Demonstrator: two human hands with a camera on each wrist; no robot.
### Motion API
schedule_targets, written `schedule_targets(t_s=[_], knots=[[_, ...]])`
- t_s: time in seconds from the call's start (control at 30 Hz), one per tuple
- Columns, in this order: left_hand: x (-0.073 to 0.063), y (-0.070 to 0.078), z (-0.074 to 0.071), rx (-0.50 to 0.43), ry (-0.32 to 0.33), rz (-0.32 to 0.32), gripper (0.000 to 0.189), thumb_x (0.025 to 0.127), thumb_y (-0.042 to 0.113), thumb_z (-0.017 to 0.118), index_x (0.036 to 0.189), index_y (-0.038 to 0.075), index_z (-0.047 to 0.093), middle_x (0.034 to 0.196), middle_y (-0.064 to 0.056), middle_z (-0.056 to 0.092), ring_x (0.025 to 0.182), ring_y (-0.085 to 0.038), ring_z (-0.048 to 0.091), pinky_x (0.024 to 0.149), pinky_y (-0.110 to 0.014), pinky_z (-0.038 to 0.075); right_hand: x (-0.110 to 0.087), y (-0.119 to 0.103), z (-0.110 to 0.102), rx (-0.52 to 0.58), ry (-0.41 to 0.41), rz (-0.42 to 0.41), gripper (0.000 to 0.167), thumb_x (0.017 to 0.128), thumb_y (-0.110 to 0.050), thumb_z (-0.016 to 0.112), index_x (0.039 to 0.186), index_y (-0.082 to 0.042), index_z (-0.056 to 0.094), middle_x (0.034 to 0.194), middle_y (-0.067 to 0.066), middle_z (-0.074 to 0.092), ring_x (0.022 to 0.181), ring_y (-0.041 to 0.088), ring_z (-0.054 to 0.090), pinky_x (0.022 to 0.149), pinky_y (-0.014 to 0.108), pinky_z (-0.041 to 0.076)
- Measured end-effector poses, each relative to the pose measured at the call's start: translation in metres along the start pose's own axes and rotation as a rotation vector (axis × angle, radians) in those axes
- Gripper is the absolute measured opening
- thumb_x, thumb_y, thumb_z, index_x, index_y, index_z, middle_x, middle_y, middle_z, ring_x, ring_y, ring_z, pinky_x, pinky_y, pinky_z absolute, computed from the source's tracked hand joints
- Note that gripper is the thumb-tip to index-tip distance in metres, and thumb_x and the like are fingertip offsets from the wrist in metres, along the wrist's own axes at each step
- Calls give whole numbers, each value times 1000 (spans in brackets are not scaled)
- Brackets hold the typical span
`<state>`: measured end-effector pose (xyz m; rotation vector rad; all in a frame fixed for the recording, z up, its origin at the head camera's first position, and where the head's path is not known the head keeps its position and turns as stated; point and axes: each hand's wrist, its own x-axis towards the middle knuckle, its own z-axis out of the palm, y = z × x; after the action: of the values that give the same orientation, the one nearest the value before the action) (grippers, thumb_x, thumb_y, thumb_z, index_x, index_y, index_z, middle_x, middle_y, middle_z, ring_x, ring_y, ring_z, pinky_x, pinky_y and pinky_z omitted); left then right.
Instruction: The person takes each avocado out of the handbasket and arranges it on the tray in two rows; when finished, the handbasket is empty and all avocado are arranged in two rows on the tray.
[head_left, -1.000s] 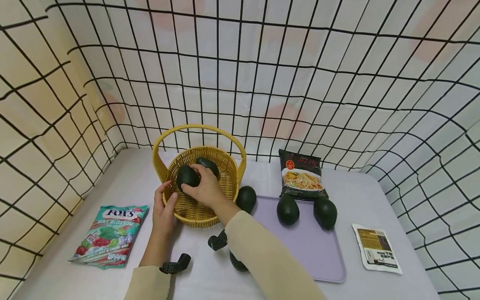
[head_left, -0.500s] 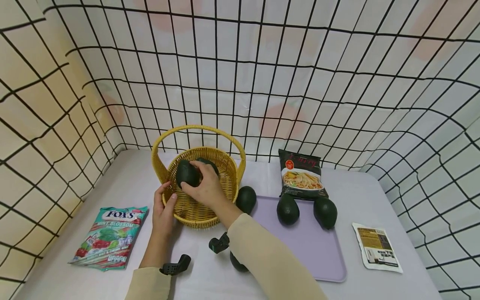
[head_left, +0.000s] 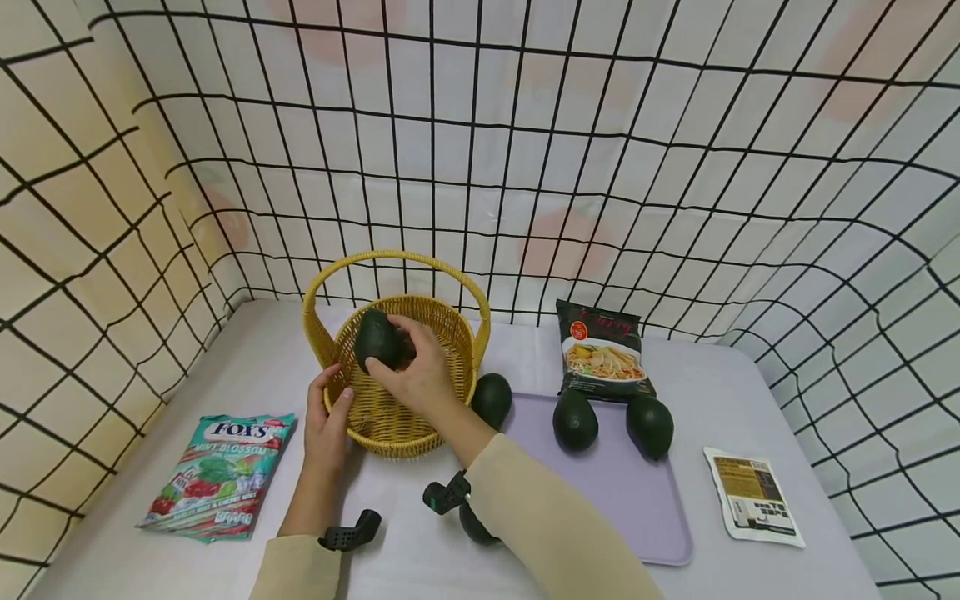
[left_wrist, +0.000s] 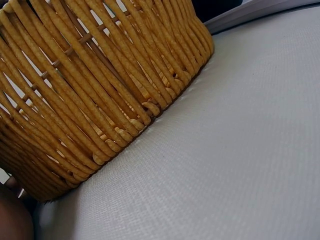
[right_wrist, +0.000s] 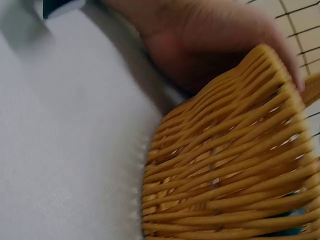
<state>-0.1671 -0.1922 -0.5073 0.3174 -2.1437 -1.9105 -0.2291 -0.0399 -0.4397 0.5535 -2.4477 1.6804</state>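
My right hand (head_left: 420, 367) pinches a dark green avocado (head_left: 377, 340) between thumb and fingers, over the yellow wicker basket (head_left: 390, 437). Behind those fingers a second avocado is mostly hidden. My left hand (head_left: 327, 425) holds the basket's left rim, with the thumb on the near side. The left wrist view has the basket's woven side (left_wrist: 100, 75) close up, plus a bit of finger at the lower left. In the right wrist view, the left hand (right_wrist: 200, 40) reaches over the basket rim; the right hand is out of that view.
A lilac tray (head_left: 615, 500) lies right of the basket. Avocados (head_left: 576, 421) lie on it and at its left edge. Around it are a black noodle packet (head_left: 606, 350) and a small white-brown pouch (head_left: 753, 497). A candy bag (head_left: 217, 475) lies left. Black grid fencing (head_left: 480, 129) surrounds the table.
My right hand has shifted slightly up and right, and the avocado in it has lifted and tilted more upright. The second avocado is now more covered. My left hand and the basket stay put.
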Motion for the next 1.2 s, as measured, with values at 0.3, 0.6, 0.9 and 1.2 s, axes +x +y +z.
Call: schedule_targets(t_s=[0.3, 0.6, 0.9, 1.2], knots=[[-1, 0, 0, -14, -2, -3, 52, 104, 25, 51, 153, 23, 35, 171, -1, 22, 160, -29, 16, 127, -59, 19, -12, -25, -16, -2, -67, 86, 65, 84, -34, 80, 143, -30, 52, 135, 4, 57, 118, 26, 61, 98, 47, 56], [-1, 1, 0, -29, -6, -14, 53, 105, 25, 51, 154, 22, 33, 171, -1, 20, 160, -28, 15, 127, -57, 21, -38, -41, -45, -40, -86, 127, 69, 85, -35, 80, 146, -31, 49, 139, 5, 55, 122, 26, 61, 96, 45, 57], [-1, 1, 1, -44, -11, -22, 53, 105, 26, 51, 155, 24, 32, 172, 0, 19, 160, -28, 16, 127, -56, 21, -66, -42, -72, 14, -68, 159, 67, 84, -30, 80, 145, -30, 51, 136, 5, 55, 115, 24, 60, 84, 37, 61], [-2, 2, 0, -30, -3, -2, 51, 105, 27, 50, 153, 25, 34, 171, 1, 21, 160, -28, 16, 127, -57, 19, -93, -25, -95, 80, -21, 182, 68, 86, -25, 80, 146, -30, 49, 142, 1, 52, 115, 22, 61, 90, 37, 57]])
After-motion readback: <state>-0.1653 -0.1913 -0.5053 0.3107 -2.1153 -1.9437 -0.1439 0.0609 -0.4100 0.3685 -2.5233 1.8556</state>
